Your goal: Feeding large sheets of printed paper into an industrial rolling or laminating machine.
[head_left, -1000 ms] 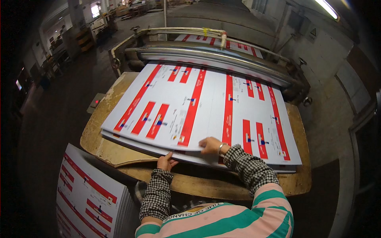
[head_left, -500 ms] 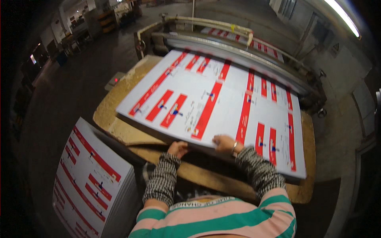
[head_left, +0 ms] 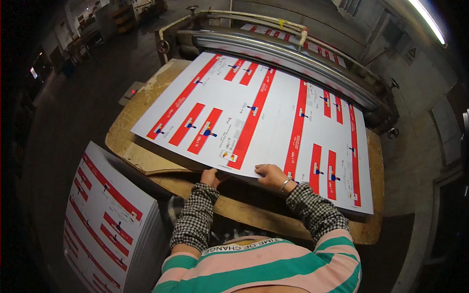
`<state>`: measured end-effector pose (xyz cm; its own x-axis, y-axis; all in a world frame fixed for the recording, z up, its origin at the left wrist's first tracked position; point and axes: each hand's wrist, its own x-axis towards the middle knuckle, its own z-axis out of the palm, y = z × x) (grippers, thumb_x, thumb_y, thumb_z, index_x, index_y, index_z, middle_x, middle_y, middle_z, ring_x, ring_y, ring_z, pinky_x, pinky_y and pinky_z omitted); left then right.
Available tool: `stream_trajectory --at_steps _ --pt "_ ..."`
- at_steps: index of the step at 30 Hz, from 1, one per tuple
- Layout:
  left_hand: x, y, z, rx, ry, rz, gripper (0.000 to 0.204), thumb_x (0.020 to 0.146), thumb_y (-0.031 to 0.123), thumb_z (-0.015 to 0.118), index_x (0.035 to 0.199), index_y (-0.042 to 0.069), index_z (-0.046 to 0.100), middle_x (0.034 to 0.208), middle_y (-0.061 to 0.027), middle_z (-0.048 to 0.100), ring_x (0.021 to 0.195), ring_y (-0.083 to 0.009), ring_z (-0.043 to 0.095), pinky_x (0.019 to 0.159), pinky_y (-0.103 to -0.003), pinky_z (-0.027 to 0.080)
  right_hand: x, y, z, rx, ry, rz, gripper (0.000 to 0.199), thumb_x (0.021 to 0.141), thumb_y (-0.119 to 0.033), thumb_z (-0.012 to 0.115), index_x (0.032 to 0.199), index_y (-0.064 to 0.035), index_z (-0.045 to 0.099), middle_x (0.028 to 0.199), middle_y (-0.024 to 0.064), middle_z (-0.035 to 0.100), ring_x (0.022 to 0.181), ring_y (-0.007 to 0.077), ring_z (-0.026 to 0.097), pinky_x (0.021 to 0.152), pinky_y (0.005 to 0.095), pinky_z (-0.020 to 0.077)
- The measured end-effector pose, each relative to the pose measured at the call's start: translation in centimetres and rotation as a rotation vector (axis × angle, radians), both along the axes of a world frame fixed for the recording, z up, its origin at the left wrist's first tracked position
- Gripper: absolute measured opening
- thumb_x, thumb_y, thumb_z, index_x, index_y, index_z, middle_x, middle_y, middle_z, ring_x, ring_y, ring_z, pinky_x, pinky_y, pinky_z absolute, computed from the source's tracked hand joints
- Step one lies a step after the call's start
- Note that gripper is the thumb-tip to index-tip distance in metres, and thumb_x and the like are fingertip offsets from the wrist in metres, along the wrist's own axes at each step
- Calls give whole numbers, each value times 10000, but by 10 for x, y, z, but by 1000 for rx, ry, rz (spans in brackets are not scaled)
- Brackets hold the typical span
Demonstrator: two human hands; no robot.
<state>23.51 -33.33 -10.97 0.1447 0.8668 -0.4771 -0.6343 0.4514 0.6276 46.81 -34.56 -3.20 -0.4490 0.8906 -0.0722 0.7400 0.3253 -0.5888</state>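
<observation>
A large white printed sheet (head_left: pixel 278 112) with red bars and small blue marks lies across a worn wooden board (head_left: pixel 376 195). Its far edge reaches a long metal roller (head_left: pixel 273 51). My left hand (head_left: pixel 211 178) is closed on the sheet's near edge, its fingers partly tucked underneath. To its right, my right hand (head_left: pixel 272 177) pinches the same edge, thumb on top and the other fingers hidden below. Both forearms wear black-and-white checked sleeve covers, and a bracelet circles my right wrist.
At the lower left stands a tall stack of similar printed sheets (head_left: pixel 105 219). Beyond the roller, more red-and-white sheets (head_left: pixel 288 36) show behind a pale pipe frame (head_left: pixel 244 14). A small box with a red light (head_left: pixel 133 91) sits beside the board's left edge.
A seam that crossed the red bars near the roller is gone; the sheet ahead has slid under the roller, showing more of the held sheet. Both hands keep their places at the near edge.
</observation>
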Motion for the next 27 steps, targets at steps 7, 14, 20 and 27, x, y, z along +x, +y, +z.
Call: stream_trajectory --at_steps 7,14,20,27 --pt "-4 -14 -1 -2 62 -146 305 800 165 525 1030 -23 455 909 -117 571 785 -221 584 635 -325 500 13 55 -34 157 -181 -365 373 660 -298 607 863 14 586 862 191 569 819 324 537 749 341 431" --pt "-21 -29 13 12 -32 -171 277 764 72 539 1013 -35 479 913 -112 577 763 -181 587 641 -297 513 -43 -29 1 79 -552 33 785 609 -417 651 1236 -76 324 1286 238 249 1185 390 243 927 478 272" --pt "-24 -35 33 -36 -215 -173 278 792 73 490 1050 -24 467 968 -132 561 827 -240 576 710 -319 506 -13 5 55 -32 56 -36 218 665 -191 532 770 -8 584 685 174 583 621 310 563 601 360 452" --pt "-20 -33 25 -93 113 -180 271 803 101 488 1025 -54 477 974 -152 541 786 -230 547 681 -334 493 -24 -19 65 -47 41 -38 239 662 -106 539 879 -10 569 806 152 599 651 204 577 614 277 448"
